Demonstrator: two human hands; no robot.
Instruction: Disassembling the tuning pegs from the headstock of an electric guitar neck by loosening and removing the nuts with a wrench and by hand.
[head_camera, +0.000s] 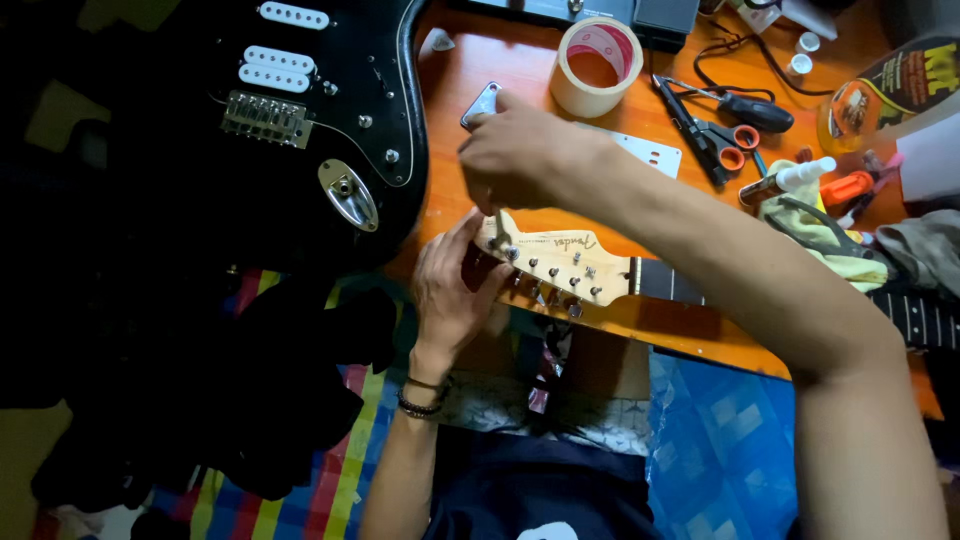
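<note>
Headstock (560, 262) of pale wood, with a row of metal tuning pegs (553, 278), lies across the near edge of the orange table (480, 75), its dark neck (905, 315) running off to the right. The left hand (448, 285) cups the rounded end of the headstock from below, fingers wrapped around it. The right hand (520, 150) hovers just above, fingers clenched around a slim metal tool (497, 228) whose tip meets the peg nearest the end.

A slip looks like the main risk: if the tool tip rides off the small peg, it could gouge the wood or jab the left hand's fingers right beside it. The headstock also overhangs the table's near edge, so pressing down hard could tip the neck.

Room is tight. The black guitar body (330, 110) sits just to the left, a tape roll (595, 65) and a small metal plate (482, 103) lie just beyond the right hand, and scissors (725, 145), a screwdriver (745, 108) and rags (830, 235) crowd the far right. Open space remains only near, over the lap.
</note>
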